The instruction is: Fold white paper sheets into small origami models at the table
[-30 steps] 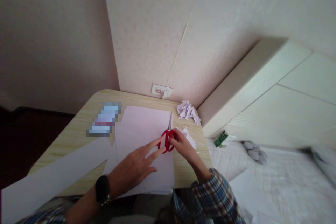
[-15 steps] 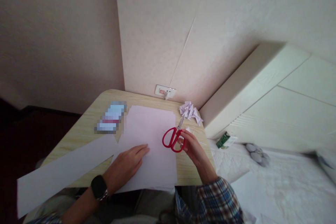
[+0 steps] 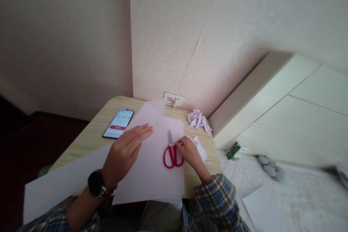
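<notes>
White paper sheets (image 3: 160, 185) lie stacked on a small wooden table, reaching its front edge. Red-handled scissors (image 3: 169, 156) are over the right part of the stack, blades closed and pointing toward the wall. My right hand (image 3: 189, 149) pinches them near the top of the right handle loop. My left hand (image 3: 127, 152), wearing a black watch, is over the left of the paper with its fingers stretched out; whether it touches the sheet is unclear. A long white paper strip (image 3: 65, 177) runs from beneath that hand past the table's left edge.
A phone (image 3: 119, 124) with a lit screen lies at the table's left. Folded paper pieces (image 3: 199, 119) sit at the back right, with paper scraps (image 3: 199, 148) nearer me. A wall socket (image 3: 174, 99) is behind. To the right is a bed (image 3: 304, 195).
The scissors have moved lower and left over the stack, in my right hand. My left hand has shifted toward the phone, and a sheet's corner now extends farther toward the wall.
</notes>
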{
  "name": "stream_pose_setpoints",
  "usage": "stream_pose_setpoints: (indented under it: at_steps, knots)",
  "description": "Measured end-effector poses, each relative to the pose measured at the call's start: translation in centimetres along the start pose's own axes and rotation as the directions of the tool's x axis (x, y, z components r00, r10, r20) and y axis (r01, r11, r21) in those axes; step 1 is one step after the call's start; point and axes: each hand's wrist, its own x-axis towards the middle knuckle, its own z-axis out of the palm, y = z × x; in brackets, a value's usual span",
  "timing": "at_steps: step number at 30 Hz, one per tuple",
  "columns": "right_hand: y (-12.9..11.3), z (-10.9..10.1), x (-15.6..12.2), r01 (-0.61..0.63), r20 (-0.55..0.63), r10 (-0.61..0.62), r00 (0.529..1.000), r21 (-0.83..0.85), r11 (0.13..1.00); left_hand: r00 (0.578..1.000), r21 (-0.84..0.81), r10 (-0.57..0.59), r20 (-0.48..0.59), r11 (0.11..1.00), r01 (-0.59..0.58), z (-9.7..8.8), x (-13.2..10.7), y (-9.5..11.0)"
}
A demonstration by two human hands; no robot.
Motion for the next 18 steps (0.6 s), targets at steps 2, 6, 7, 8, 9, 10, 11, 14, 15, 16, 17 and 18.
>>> stream_pose_setpoints:
  at_steps: [2, 6, 7, 8, 9, 10, 11, 14, 15, 16, 17, 18]
  knots:
    - [-0.9, -0.5, 0.4, 0.051, -0.014, -0.05, 0.999, 0.056, 0.997, 0.996, -0.031, 0.091, 0.013, 0.995, -0.091, 0.7, 0.2, 0.3]
    - [-2.9, -1.0, 1.0, 0.11, 0.021, -0.12, 0.993, 0.266, 0.958, 0.972, -0.138, 0.216, 0.094, 0.97, -0.202, 2.8, 0.1, 1.2]
    - [-3.2, -0.9, 1.2, 0.117, 0.014, -0.128, 0.992, 0.312, 0.943, 0.963, -0.173, 0.235, 0.13, 0.962, -0.212, 3.2, 0.0, 1.4]
    - [-3.4, -0.9, 1.3, 0.122, 0.003, -0.131, 0.991, 0.346, 0.93, 0.952, -0.21, 0.246, 0.18, 0.956, -0.207, 3.4, 0.0, 1.6]
    - [-3.4, -0.9, 1.4, 0.125, -0.007, -0.132, 0.991, 0.371, 0.92, 0.941, -0.244, 0.239, 0.239, 0.953, -0.18, 3.5, 0.0, 1.7]
    - [-3.4, -0.9, 1.4, 0.127, -0.014, -0.132, 0.991, 0.386, 0.914, 0.932, -0.279, 0.209, 0.296, 0.952, -0.125, 3.5, 0.0, 1.7]
    - [-3.3, -0.9, 1.5, 0.128, -0.015, -0.133, 0.991, 0.398, 0.909, 0.925, -0.321, 0.163, 0.344, 0.946, -0.047, 3.4, 0.0, 1.6]
    - [-3.0, -1.2, 1.2, 0.121, 0.005, -0.136, 0.991, 0.424, 0.898, 0.919, -0.527, -0.062, 0.389, 0.803, 0.278, 3.2, 0.5, 0.6]
    - [-3.0, -1.4, 1.1, 0.118, 0.01, -0.135, 0.991, 0.428, 0.896, 0.902, -0.6, -0.158, 0.401, 0.699, 0.389, 3.3, 0.8, 0.2]
    - [-3.0, -1.5, 1.0, 0.118, 0.017, -0.139, 0.99, 0.429, 0.895, 0.867, -0.651, -0.254, 0.428, 0.579, 0.491, 3.5, 1.1, -0.2]
    - [-3.0, -1.6, 0.8, 0.124, 0.025, -0.149, 0.989, 0.424, 0.897, 0.808, -0.657, -0.356, 0.47, 0.471, 0.589, 3.8, 1.4, -0.6]
    - [-3.1, -1.6, 0.7, 0.14, 0.027, -0.166, 0.986, 0.409, 0.902, 0.734, -0.637, -0.436, 0.521, 0.374, 0.674, 4.2, 1.8, -0.8]
